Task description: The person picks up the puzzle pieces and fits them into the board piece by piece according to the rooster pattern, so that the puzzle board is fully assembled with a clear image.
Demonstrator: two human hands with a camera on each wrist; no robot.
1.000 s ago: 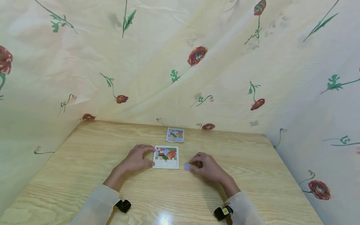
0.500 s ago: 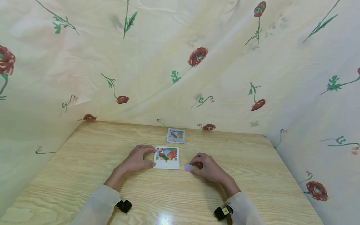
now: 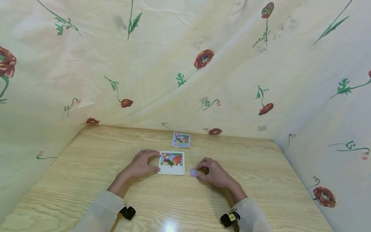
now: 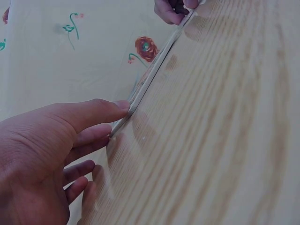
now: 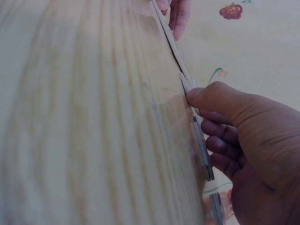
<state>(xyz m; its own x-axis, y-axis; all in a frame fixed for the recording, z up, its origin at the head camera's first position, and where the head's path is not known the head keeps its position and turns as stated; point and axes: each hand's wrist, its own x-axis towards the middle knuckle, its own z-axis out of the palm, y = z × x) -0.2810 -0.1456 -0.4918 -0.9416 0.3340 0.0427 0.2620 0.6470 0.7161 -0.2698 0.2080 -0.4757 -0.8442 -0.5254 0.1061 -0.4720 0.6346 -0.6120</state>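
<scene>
- Along the left side of the board (image 3: 171, 169), we see the left hand (image 3: 141, 163) in a wide grip, its thumb at the near corner and its fingers at the far one.
- Right of the board, the right hand (image 3: 214, 172) keeps a narrow grip: thumb and forefinger pinch a small purple piece (image 3: 193, 173) by its right side. That piece is just beside the board, apart from it; we cannot tell whether it is lifted.
- Both forearms slant in from the near side, pale sleeves (image 3: 99, 209) ending short of the wrists, and the hands face each other across the board.
- From the left wrist, we get the board edge-on, flat on the table (image 4: 234, 103), with the thumb on its rim and the lower fingers loosely bent.
- From the right wrist, we find more pieces (image 5: 202, 150) near the bent fingers, which the head view hides.
- From the head, we see the board's rooster picture, its near strip bare white, and a card (image 3: 181, 140) with a similar rooster on the far side.
</scene>
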